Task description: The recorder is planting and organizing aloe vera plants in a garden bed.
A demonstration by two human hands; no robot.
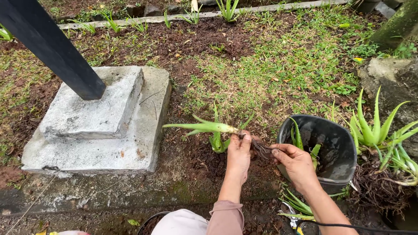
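The left hand [239, 150] grips a plant [208, 127]; the right hand [296, 162] pinches its roots [261, 150] beside a black pot [335, 167] holding small shoots [296, 135].

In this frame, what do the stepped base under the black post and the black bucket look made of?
The stepped base looks like cast concrete: grey, matte, rough, with stains and chipped edges. The black bucket looks like plastic: thin rim, smooth, faintly glossy wall. The black post could be painted wood or metal; its even matte coat hides which.

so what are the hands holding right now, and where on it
One small aloe plant, held sideways over the soil. The left hand grips the base where the leaves meet; the right hand pinches the dark roots.
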